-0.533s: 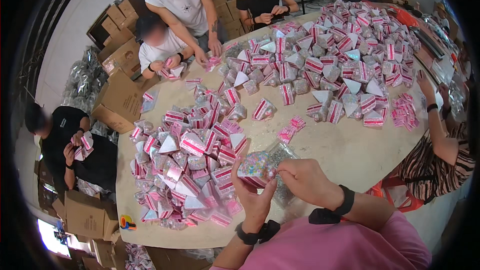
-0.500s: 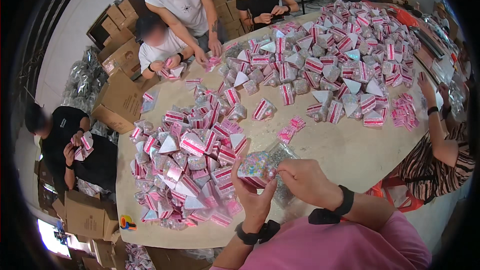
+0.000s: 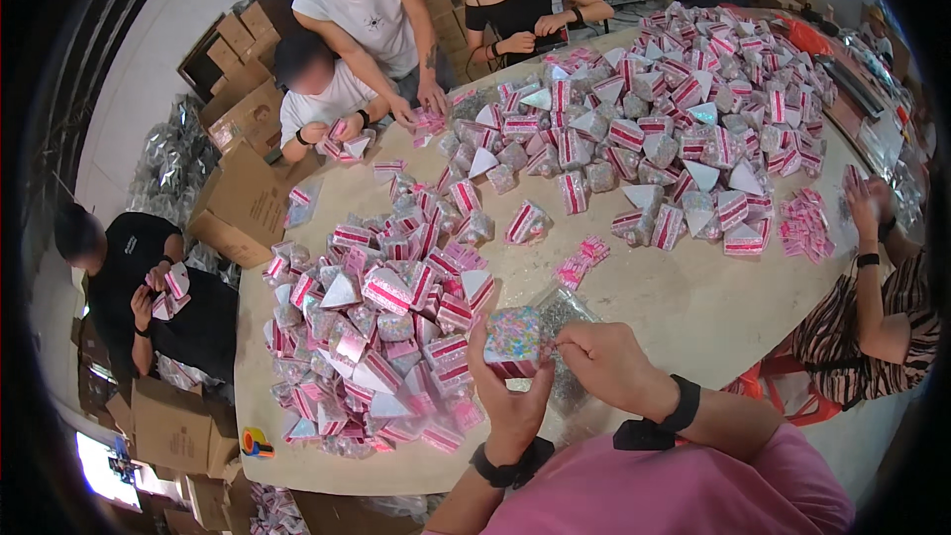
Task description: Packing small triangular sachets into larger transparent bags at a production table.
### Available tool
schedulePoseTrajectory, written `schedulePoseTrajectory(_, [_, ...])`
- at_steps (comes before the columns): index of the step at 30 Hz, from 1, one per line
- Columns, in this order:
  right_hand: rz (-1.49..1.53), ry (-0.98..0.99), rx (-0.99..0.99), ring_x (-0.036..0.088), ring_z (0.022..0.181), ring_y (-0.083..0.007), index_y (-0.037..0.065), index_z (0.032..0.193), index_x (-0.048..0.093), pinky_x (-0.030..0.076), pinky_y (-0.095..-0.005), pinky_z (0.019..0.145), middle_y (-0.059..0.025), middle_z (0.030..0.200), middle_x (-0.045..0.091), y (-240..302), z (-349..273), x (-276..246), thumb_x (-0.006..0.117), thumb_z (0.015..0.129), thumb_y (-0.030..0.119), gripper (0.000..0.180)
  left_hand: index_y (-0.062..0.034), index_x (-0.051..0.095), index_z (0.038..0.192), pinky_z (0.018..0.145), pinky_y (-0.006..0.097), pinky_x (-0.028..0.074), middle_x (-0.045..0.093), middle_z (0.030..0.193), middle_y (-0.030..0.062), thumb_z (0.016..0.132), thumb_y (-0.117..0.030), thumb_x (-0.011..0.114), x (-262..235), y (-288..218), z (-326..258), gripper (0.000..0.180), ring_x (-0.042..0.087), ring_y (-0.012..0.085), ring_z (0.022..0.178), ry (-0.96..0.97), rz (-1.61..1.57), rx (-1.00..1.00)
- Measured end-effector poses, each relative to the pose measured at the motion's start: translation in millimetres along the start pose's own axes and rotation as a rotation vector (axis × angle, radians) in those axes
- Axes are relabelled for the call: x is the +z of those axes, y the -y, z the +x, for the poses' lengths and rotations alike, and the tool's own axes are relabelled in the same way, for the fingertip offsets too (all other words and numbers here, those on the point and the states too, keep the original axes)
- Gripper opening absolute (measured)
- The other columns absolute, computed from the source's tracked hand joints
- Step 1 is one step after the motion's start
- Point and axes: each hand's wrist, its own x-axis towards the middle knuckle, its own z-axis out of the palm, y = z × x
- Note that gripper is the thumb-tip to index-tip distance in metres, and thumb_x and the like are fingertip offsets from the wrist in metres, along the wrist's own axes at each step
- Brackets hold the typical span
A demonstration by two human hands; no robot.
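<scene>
My left hand (image 3: 510, 406) grips a cake-slice-shaped piece (image 3: 512, 335) from below and the side, its speckled multicoloured top tilted up and a pink-and-white striped side beneath. At its right edge my right hand (image 3: 606, 362) is closed in a pinch; what the fingertips hold, if anything, is too small to make out. Under my right hand lie clear plastic bags (image 3: 567, 398) on the table. Left of my hands rises a heap of striped cake-slice pieces (image 3: 391, 287), several in clear wrapping. Small pink printed packets (image 3: 582, 261) lie just beyond the bags.
A larger heap of wrapped slices (image 3: 684, 129) covers the far right of the table (image 3: 674, 297). Pink packets (image 3: 804, 223) lie near its edge. A tape roll (image 3: 257, 442) sits at the left corner. Co-workers stand around; cardboard boxes (image 3: 238, 200) line the left side.
The slice in my left hand has turned so its speckled top faces me more squarely. My right hand stays close to its edge. The co-worker at right has shifted their hands.
</scene>
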Motion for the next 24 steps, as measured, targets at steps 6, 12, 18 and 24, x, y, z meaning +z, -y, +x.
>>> schedulePoseTrajectory(6, [-0.009,-0.028,0.027,0.061,0.066,-0.0329,0.002,0.085,0.062,0.048,-0.0365,0.059,-0.0185,0.073,0.061,-2.7,-3.0,0.6,0.054,0.083,0.011,0.012,-0.0023,0.022,0.139,0.093,0.034,0.045,0.039,0.127,0.0140,0.069,0.007,0.070,1.7,1.8,-0.5,0.084,0.050,0.0235,0.112,0.023,0.070,0.001])
schedulePoseTrajectory(12, [0.019,-0.022,0.036,0.062,0.062,-0.0297,0.002,0.093,0.060,0.047,-0.0351,0.058,-0.0166,0.070,0.061,-13.0,-3.5,2.9,0.054,0.083,0.011,0.015,0.0011,0.026,0.137,0.093,0.034,0.043,0.040,0.129,0.0173,0.068,-0.001,0.074,3.9,8.9,-2.1,0.084,0.048,0.0254,0.115,0.011,0.111,0.000])
schedulePoseTrajectory(18, [0.237,0.109,0.085,0.057,0.055,-0.0141,0.002,0.116,0.047,0.044,-0.0297,0.051,-0.0090,0.064,0.060,-9.8,-0.5,-5.6,0.057,0.082,0.007,0.036,-0.0001,0.027,0.136,0.091,0.033,0.044,0.043,0.125,0.0163,0.068,-0.006,0.078,4.2,-0.2,0.1,0.085,0.050,0.0227,0.111,0.051,-0.098,-0.173])
schedulePoseTrajectory(24, [0.591,0.220,0.346,0.054,0.051,-0.0091,0.001,0.110,0.049,0.041,-0.0238,0.046,-0.0073,0.069,0.061,-12.4,2.8,-6.6,0.059,0.085,0.009,0.028,-0.0023,0.028,0.135,0.090,0.032,0.045,0.044,0.122,0.0147,0.068,-0.006,0.079,3.8,-1.9,0.8,0.084,0.051,0.0208,0.109,0.067,-0.174,-0.255])
